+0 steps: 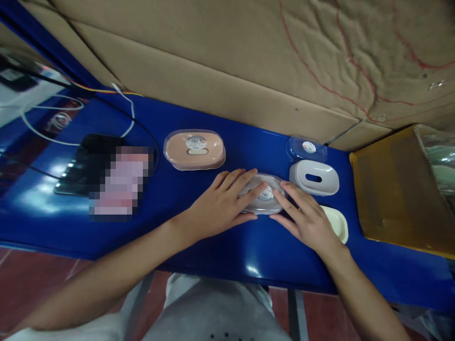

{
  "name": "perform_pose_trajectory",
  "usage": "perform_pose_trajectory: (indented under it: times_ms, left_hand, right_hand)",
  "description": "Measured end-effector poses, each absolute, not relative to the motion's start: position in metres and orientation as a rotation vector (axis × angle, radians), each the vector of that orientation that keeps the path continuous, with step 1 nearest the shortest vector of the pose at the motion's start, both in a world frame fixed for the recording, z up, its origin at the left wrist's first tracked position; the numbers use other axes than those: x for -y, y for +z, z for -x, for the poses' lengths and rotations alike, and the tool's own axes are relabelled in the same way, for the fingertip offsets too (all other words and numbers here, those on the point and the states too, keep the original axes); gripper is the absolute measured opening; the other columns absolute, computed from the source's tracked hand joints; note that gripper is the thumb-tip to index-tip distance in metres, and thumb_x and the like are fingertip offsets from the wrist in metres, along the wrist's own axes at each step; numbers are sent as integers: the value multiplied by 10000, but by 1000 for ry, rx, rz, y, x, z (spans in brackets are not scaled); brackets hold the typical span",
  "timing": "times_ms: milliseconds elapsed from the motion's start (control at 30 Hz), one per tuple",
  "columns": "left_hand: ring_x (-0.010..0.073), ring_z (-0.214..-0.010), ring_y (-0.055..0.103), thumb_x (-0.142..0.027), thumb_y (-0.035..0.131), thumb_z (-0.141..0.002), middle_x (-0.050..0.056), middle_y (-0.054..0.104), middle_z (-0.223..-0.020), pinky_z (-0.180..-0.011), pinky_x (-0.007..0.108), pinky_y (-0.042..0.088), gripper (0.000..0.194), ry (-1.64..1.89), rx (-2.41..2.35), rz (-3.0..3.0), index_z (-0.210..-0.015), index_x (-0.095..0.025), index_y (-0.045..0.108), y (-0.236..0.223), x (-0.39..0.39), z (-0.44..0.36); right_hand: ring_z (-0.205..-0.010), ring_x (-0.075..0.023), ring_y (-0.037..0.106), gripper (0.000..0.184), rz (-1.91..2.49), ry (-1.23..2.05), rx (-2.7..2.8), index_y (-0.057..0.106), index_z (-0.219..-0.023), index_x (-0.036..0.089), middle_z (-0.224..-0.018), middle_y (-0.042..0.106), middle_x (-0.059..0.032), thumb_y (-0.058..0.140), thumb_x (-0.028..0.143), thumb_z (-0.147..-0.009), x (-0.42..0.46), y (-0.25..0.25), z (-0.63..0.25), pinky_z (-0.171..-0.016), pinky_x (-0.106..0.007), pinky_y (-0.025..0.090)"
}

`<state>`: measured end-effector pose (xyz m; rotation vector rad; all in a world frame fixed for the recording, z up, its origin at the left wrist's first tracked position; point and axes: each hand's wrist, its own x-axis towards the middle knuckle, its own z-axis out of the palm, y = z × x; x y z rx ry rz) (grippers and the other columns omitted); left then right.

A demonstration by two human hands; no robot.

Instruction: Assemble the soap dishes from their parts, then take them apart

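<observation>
A grey oval soap dish (pixel 261 206) with a clear lid and a round white label lies on the blue table in front of me. My left hand (pixel 227 201) grips its left end, fingers over the lid and thumb along the near side. From the right, my right hand (pixel 302 213) holds the other end, fingertips on the lid's edge. To the right sits a pale grey dish part (pixel 329 182) with a dark oval slot. Behind that part lies a loose clear lid (pixel 298 149) bearing a label. A cream tray (pixel 339 225) is partly hidden behind my right hand.
At the left-centre is a pink lidded soap dish (pixel 174 151). A black device (pixel 92 156), a blurred-out flat object (pixel 122 184) and cables (pixel 133 111) occupy the left. A cardboard box (pixel 387 189) stands right, and cardboard sheeting (pixel 213 71) lines the back of the blue table (pixel 220 255).
</observation>
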<state>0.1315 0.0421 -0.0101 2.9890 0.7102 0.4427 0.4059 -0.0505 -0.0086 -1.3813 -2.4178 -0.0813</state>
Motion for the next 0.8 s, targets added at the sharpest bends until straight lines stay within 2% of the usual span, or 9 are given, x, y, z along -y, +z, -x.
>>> perform_pose_trajectory:
  times_ms: [300,633,800]
  left_hand:
    - [434,-1486,483,-488,598,-1082,224,391,-1709,-1147,590,458,674,420,-720,-2973,-1694,-323,368,-10,-42,-133]
    - [429,-1532,454,-431,619,-1081,191,391,-1725,-1183,609,446,640,442,-736,-2917,-1678,-346,405,-9,-41,-134]
    - [452,-1528,464,-417,608,-1086,219,388,-1720,-1170,625,457,620,460,-736,-2946,-1671,-326,424,-9,-41,-134]
  right_hand:
    - [-1411,-360,642,936,1382,-172,2404,207,-1753,214,-1542,640,-201,756,336,-1005,52,-10,-403,-1138,-528,609]
    - [-1380,-354,671,959,1410,-220,2371,207,-1753,245,-1550,640,-183,775,339,-987,54,-10,-397,-1117,-507,627]
    - [-1388,-347,665,979,1399,-281,2384,204,-1751,203,-1536,647,-202,788,333,-975,54,-11,-395,-1126,-482,621]
